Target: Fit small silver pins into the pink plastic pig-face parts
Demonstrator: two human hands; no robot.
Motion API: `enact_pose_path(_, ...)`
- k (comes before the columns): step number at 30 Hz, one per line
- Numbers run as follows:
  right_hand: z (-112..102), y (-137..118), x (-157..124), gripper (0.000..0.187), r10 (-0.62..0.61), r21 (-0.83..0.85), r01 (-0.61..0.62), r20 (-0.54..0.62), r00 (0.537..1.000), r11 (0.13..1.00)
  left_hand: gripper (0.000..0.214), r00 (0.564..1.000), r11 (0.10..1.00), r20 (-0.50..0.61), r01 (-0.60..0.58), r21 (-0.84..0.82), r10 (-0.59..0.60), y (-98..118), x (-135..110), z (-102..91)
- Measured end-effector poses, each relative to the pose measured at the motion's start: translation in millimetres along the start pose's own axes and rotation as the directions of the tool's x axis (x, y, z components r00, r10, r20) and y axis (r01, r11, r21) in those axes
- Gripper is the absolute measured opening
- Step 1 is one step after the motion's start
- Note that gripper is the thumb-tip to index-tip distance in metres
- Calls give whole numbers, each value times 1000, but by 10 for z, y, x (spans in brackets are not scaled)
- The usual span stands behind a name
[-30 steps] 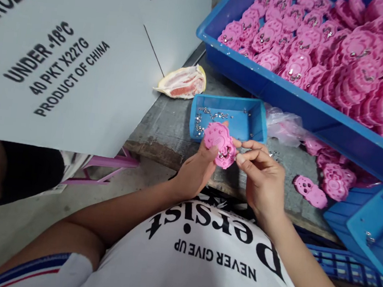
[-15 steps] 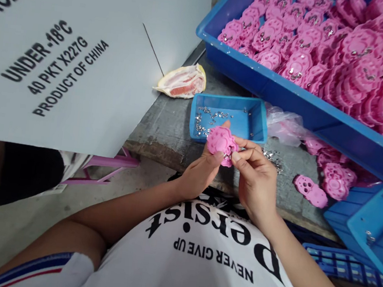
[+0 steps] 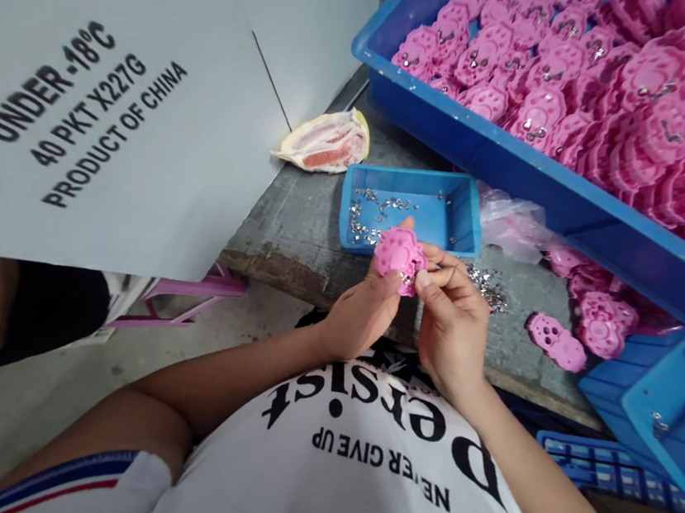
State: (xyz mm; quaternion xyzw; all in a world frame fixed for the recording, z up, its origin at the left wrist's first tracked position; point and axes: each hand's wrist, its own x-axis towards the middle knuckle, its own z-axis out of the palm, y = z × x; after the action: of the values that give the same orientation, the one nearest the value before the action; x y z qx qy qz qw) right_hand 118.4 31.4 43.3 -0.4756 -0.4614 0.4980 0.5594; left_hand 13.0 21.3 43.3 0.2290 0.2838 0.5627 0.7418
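Observation:
My left hand point(image 3: 364, 313) is closed around a pink scalloped plastic piece point(image 3: 401, 255) and holds it above the bench's front edge. Tiny silvery metal bits show on the lower right of that piece, near the left thumb. With thumb and forefinger pinched together, my right hand point(image 3: 456, 308) touches the piece's right edge; what lies between those fingertips is too small to make out. Just beyond the hands stands a small blue tray point(image 3: 448, 211) with many tiny metal parts scattered in it. A loose heap of similar metal parts point(image 3: 488, 289) lies beside my right hand.
A large blue bin point(image 3: 493, 146) full of pink pieces fills the back right. More pink pieces point(image 3: 557, 341) and a clear plastic bag point(image 3: 515, 224) lie on the bench point(image 3: 296, 226). Fruit peel point(image 3: 325, 142), a large printed carton point(image 3: 164, 126) and another blue container point(image 3: 646, 377) flank the workspace.
Both hands and the pink piece have barely moved. The right hand has shifted slightly left and its fingertips stay at the piece's edge. The view has shifted a little.

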Motion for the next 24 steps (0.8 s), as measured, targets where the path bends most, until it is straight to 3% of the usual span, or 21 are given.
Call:
enact_pose_path(8, 35, 46, 16, 19, -27, 20, 27, -12, 1000, 999, 70, 1000, 999, 24, -18, -47, 19, 35, 16, 34)
enact_pose_path(15, 69, 61, -4, 23, 30, 127, -32, 21, 999, 991, 66, 998, 997, -54, 13, -79, -18, 112, 17, 69)
enact_pose_path(19, -66, -72, 155, 20, 10, -26, -9, 30, 1000, 1000, 55, 998, 995, -66, 10, -102, -17, 254, -33, -34)
enact_pose_path(21, -191, -168, 382, 16, -66, -131, 68, 14, 998, 989, 46, 997, 995, -56, 46, -90, -52, 338, -83, -111)
enact_pose_path(24, -360, -274, 843, 10, -102, -356, 138, 120, 988, 924, 39, 992, 992, -43, 120, -27, -121, 433, -154, -204)
